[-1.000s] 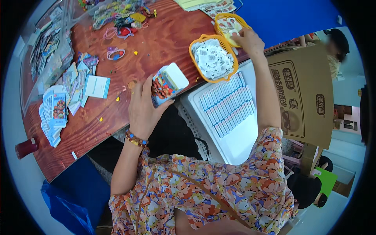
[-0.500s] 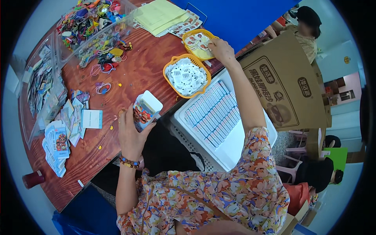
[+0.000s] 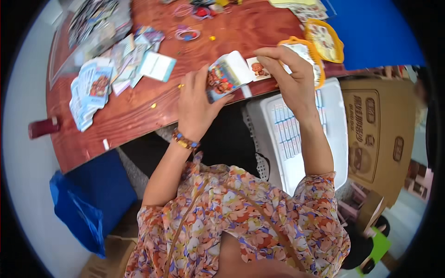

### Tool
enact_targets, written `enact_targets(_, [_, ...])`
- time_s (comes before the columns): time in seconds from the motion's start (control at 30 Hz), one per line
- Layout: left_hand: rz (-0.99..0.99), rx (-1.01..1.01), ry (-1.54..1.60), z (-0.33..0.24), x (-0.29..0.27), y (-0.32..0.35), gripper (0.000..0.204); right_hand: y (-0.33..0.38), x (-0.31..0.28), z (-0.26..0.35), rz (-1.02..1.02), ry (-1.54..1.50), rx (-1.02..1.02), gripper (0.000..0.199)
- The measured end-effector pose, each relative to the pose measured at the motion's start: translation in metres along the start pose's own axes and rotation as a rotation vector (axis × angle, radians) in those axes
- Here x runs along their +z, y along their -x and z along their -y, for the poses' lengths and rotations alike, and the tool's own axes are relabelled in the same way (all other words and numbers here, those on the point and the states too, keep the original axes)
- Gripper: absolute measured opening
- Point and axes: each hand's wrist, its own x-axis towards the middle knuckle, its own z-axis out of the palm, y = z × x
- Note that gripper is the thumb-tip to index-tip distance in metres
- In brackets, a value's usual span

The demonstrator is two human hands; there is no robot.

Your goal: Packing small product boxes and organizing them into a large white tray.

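My left hand [image 3: 197,104] is closed around a small printed cardboard box [image 3: 220,81], whose white flap stands up on its right side. Between the thumb and fingers of my right hand [image 3: 294,85] is a small square picture card [image 3: 257,69] with a brown cartoon figure, close to the box's flap. Behind my right hand an orange basket [image 3: 320,76] of white packets is partly hidden. A yellow basket [image 3: 341,48] with small printed pieces stands just beyond it. Below my right wrist a white bin [image 3: 340,139] holds rows of small boxes.
On the red wooden table [image 3: 157,109] lie flattened blue-white boxes [image 3: 92,90], loose cards [image 3: 157,66] and a plastic bag of packets [image 3: 104,23]. A dark red cylinder [image 3: 44,127] is at the left edge. A large cardboard carton [image 3: 382,134] stands at right.
My right hand has come from the yellow basket toward the box, now pinching a picture card. My left hand still holds the box. The whole view has swung, shifting the table up and rightward.
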Motion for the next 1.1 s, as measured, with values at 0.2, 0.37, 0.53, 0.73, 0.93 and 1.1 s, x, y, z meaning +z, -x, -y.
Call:
enact_targets(0.2, [-0.04,-0.039,-0.033,0.01,-0.009,0.01,0.082,-0.01,0.049,0.001,-0.043,0.291,-0.247,0.011])
enact_targets(0.37, [-0.067,-0.053,0.015,0.017,-0.008,0.014,0.082,-0.008,0.071,-0.001,-0.001,0.517,-0.426,0.01])
enact_targets(0.53, [-0.133,-0.083,0.07,0.02,-0.014,0.012,0.081,0.009,0.056,-0.005,-0.141,0.241,-0.315,0.012])
enact_targets(0.73, [-0.126,-0.1,0.128,0.011,-0.002,0.007,0.08,0.039,0.095,-0.022,-0.227,0.219,-0.256,0.033])
enact_targets(0.93, [-0.188,-0.133,0.118,0.009,0.008,0.008,0.075,0.036,0.115,-0.016,-0.216,-0.024,-0.13,0.034])
enact_targets(1.1, [-0.156,-0.075,0.286,0.017,-0.015,0.006,0.055,0.023,0.093,-0.032,-0.107,-0.247,-0.024,0.032])
